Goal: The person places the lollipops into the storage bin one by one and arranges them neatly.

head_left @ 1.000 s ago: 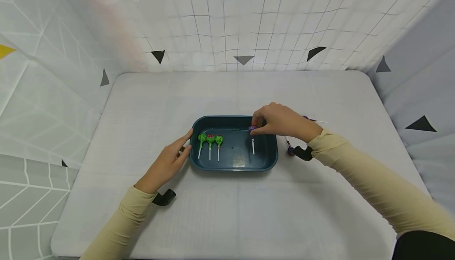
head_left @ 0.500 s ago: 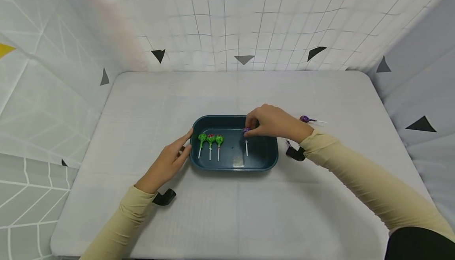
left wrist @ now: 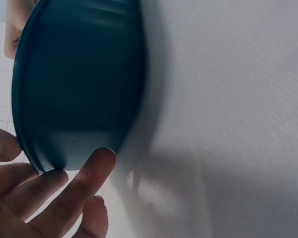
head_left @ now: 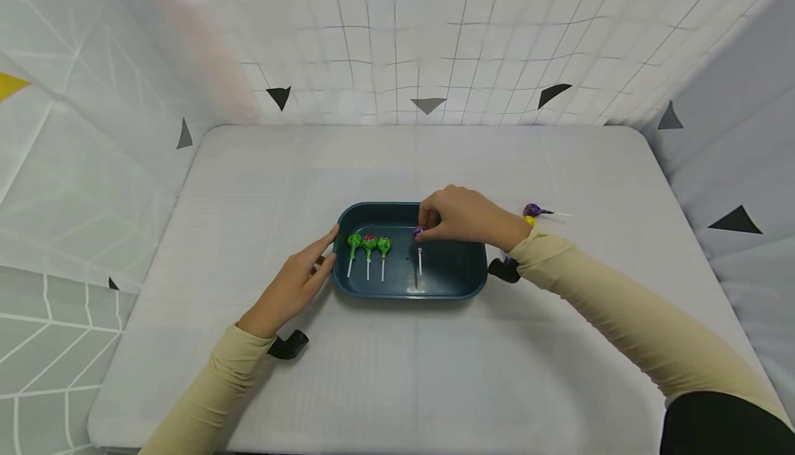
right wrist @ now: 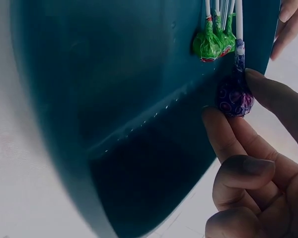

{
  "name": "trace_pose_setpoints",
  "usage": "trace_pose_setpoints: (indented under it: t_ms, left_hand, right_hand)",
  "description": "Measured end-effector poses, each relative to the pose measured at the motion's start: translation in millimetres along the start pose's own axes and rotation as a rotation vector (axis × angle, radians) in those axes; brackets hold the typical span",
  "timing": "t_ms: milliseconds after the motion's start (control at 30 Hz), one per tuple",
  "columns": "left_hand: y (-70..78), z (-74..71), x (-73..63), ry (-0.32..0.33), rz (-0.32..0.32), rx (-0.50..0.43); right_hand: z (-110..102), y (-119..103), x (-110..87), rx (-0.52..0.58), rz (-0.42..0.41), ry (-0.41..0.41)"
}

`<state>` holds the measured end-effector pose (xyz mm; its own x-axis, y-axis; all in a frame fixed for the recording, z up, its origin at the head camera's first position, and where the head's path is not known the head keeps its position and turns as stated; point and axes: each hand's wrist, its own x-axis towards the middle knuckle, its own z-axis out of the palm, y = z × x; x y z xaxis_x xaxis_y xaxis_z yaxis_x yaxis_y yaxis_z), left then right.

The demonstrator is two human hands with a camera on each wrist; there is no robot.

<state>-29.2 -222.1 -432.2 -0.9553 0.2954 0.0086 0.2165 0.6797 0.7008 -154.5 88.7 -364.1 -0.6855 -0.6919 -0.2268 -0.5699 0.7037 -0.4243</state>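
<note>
My right hand [head_left: 467,215] pinches a purple-wrapped lollipop [right wrist: 234,96] by its candy head, over the blue-green tray [head_left: 450,292]. Its white stick points toward the near side. In the tray's left half, three green-wrapped lollipops [head_left: 369,245] lie side by side, sticks toward me. At the tray's left end rests my left hand [head_left: 290,286], its fingers extended against the outside wall and rim. The left wrist view shows the fingertips [left wrist: 103,157] against the tray's end, without a grip round it.
Right of the tray, another purple lollipop [head_left: 535,210] lies on the white-covered table [head_left: 397,379], with a yellow-wrapped one [head_left: 530,221] partly hidden by my right wrist. A black wrist device [head_left: 504,270] partly covers another dark wrapper. Patterned curtains surround the table.
My right hand has moved left over the tray with the purple lollipop, closer to the green ones. Lollipops behind the right wrist have come into view. The left hand stays in place.
</note>
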Motion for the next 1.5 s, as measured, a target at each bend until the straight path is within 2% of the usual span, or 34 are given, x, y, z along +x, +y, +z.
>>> trace_pose_setpoints:
  t_ms: [500, 833, 1500]
  left_hand:
    - [-1.0, 0.1, 0.1, 0.002, 0.009, -0.002]
    - [0.0, -0.8, -0.6, 0.008, 0.006, -0.006]
    - [-2.2, -2.3, -0.2, 0.000, 0.006, -0.009]
  right_hand:
    - [6.0, -9.6, 14.0, 0.012, -0.025, -0.031]
    - [13.9, -19.6, 24.4, 0.022, -0.003, -0.085]
    - [24.7, -25.8, 37.3, -0.054, 0.032, -0.125]
